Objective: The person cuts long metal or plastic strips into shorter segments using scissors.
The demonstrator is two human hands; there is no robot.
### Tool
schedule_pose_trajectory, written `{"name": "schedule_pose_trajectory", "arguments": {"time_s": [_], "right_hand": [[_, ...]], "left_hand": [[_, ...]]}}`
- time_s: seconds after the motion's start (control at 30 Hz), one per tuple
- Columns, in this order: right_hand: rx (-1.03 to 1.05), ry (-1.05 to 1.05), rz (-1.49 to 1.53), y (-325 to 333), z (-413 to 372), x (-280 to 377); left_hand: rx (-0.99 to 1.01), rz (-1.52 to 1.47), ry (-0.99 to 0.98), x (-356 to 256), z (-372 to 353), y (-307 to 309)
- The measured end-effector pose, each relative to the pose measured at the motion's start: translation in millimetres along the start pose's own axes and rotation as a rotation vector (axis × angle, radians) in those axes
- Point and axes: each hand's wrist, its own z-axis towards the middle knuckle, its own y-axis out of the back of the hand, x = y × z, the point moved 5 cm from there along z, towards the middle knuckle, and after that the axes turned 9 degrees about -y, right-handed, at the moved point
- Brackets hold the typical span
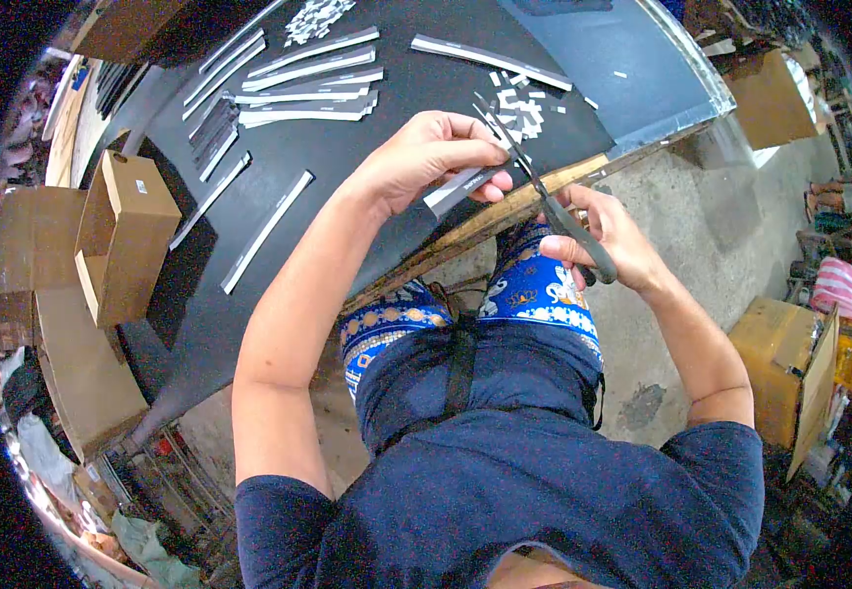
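Observation:
Between the thumb and fingers of my left hand (438, 162) is a black-and-white label strip (457, 190), held near the table's front edge. My right hand (608, 236) has its fingers in the handles of black scissors (575, 234). The scissor blades point up and left, right beside my left fingertips, and overlap the strip's far end in this view. Just beyond the blades lies a pile of small cut white pieces (522, 114). Behind that, one long strip (490, 61) rests on the dark table (401, 128).
Several more strips (308, 98) lie in bundles at the table's left, with another heap of small pieces (318, 18) at the back. An open cardboard box (130, 236) stands on the left edge. A larger carton (774, 363) sits on the floor at right.

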Motion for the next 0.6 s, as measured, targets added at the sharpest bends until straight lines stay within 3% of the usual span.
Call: {"name": "schedule_pose_trajectory", "arguments": {"time_s": [0.6], "right_hand": [[-0.007, 0.044, -0.015, 1.5, 2.0, 3.9]], "left_hand": [[0.026, -0.005, 0.013, -3.1, 2.3, -0.4]]}}
